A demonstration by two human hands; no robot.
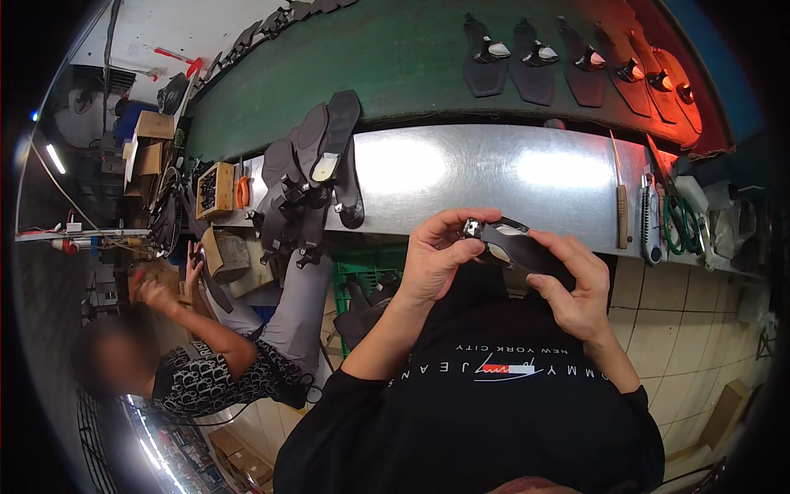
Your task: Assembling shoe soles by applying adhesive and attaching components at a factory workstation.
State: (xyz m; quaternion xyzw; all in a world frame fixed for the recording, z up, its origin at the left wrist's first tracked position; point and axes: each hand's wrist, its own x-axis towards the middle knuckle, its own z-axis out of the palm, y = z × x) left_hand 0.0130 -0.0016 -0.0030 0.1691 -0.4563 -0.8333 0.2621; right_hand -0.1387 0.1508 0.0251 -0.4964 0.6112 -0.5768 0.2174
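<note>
Close to my chest, at the front edge of the metal worktop, I hold a dark sandal (531, 253) in both hands. My left hand (436, 255) pinches its strap end, where a shiny square ornament shows between thumb and fingers. My right hand (576, 288) grips the sole from the other side, fingers above and thumb below. A pale patch shows on the sandal between the two hands. Left of my hands, a pile of similar dark sandals (284, 165) overlaps the worktop's front edge.
On the metal worktop (485, 193) at right lie an awl (620, 206), a cutter knife (650, 222) and green-handled scissors (681, 222). Several sandals (533, 70) stand in a row on the green surface (411, 62). At left are a wooden box (216, 191) and a seated co-worker (222, 354).
</note>
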